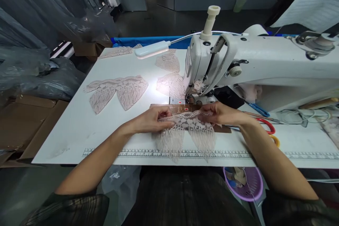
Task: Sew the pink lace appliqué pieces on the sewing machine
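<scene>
A pale pink lace piece (189, 130) with a scalloped top band and two hanging fringed lobes lies on the white table (79, 127) just in front of the sewing machine (238, 63). My left hand (153, 118) pinches the lace's left end, fingers closed on it. My right hand (221, 113) grips the lace's right end, fingers curled over the band. Both hands hold the band stretched across a brown guide plate (182, 107) near the needle.
More lace pieces lie at the table's left (116, 90) and behind the needle (169, 77). A gooseneck lamp (152, 49) lights the bed. Scissors with red and yellow handles (267, 127) lie to the right. A purple basket (245, 183) hangs below the table's ruler edge (132, 153).
</scene>
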The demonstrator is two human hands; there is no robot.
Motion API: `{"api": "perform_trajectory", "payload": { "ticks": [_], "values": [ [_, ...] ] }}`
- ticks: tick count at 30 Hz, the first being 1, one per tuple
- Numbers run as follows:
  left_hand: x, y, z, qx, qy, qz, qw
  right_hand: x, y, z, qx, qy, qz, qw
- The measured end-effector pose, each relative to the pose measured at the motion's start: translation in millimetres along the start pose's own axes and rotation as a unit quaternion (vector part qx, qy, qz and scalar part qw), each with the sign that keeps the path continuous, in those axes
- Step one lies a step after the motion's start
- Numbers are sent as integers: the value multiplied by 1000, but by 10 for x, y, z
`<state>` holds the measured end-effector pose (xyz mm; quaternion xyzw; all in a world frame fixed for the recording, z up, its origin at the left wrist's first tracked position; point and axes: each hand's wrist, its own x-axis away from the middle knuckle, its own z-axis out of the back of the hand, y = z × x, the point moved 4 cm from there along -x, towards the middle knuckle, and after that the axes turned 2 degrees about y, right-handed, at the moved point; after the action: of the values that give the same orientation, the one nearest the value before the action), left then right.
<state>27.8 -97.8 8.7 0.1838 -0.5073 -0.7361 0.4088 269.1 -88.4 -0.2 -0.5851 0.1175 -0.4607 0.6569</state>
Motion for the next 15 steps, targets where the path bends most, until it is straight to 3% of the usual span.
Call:
{"api": "perform_trajectory", "payload": {
  "ticks": [2,4,10,15],
  "values": [
    [-32,-112,20,24,31,37,999,-57,10,99,64,118,13,991],
    [-48,-182,18,49,51,65,995,-77,3,127,109,182,34,977],
    [-55,-206,77,11,126,86,988,-40,25,154,162,194,48,966],
    [-46,-174,173,-166,217,34,962,-37,87,220,167,241,8,956]
  ]
}}
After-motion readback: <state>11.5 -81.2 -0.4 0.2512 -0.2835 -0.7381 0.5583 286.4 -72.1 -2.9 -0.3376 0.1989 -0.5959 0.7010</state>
